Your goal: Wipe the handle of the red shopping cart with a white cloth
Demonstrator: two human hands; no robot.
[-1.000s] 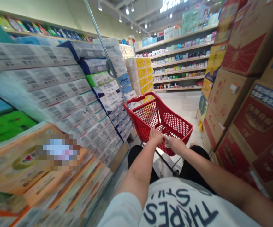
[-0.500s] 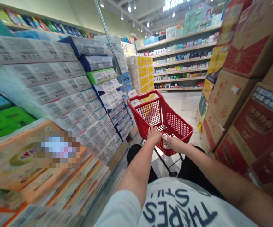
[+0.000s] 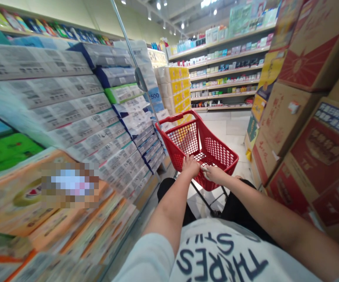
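Note:
A red plastic shopping cart (image 3: 216,152) with a perforated basket stands in front of me. My left hand (image 3: 191,166) lies at the basket's near edge, its fingers stretched forward and slightly apart. Beside it, my right hand (image 3: 214,174) is closed, with a small whitish patterned thing (image 3: 203,169) at its fingertips. That thing is mostly covered by the fingers, so its kind cannot be made out. The bare basket floor shows beyond my hands.
Stacked paper packs (image 3: 69,90) line the left side, with orange packs (image 3: 16,196) nearer. Cardboard cartons (image 3: 289,117) rise close on the right. A thin metal pole (image 3: 125,35) slants up behind the cart's left corner. Stocked shelves (image 3: 225,70) stand at the back.
My right hand has turned and shifted slightly, and less of the whitish thing shows. My left hand stays at the basket edge. The view has moved a little.

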